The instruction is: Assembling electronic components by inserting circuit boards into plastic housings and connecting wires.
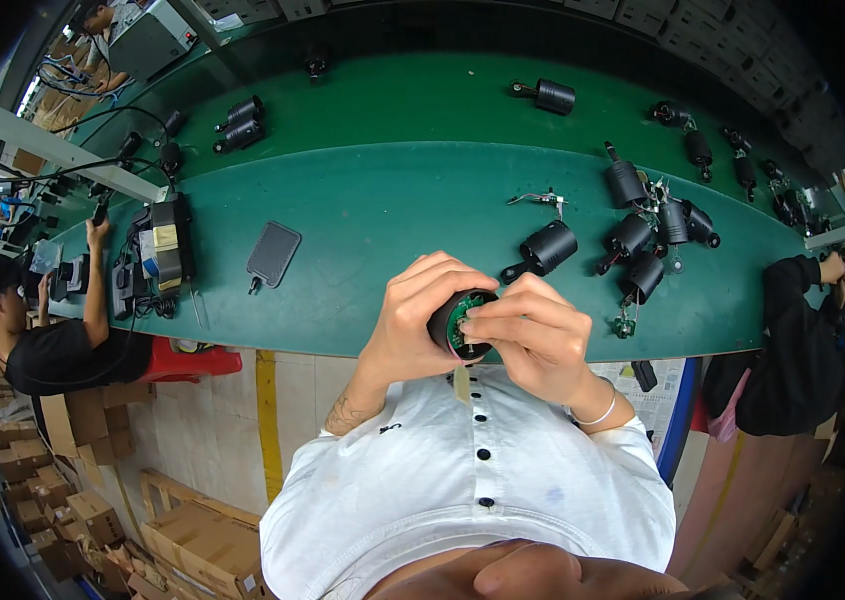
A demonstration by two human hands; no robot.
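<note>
My left hand (405, 318) is wrapped round a short black cylindrical housing (439, 325), tilted so that its open end faces right. Inside that end sits a round green circuit board (457, 318). The fingers of my right hand (548, 335) are pinched together at the board, and their tips hide part of it. A small beige strip (462, 385) hangs below the housing against my white shirt. Just beyond my right hand, another black cylinder with a narrow stem (549, 246) lies on the green table (363, 250). A loose circuit board with wires (546, 199) rests behind it.
Several black cylinders (629, 238) with wires and boards are clustered at the right. A flat black plate (276, 252) and a black device with a yellowish block (169, 245) lie leftward. More cylinders sit on the far green strip (403, 100). People work at left (73, 345) and right (793, 350).
</note>
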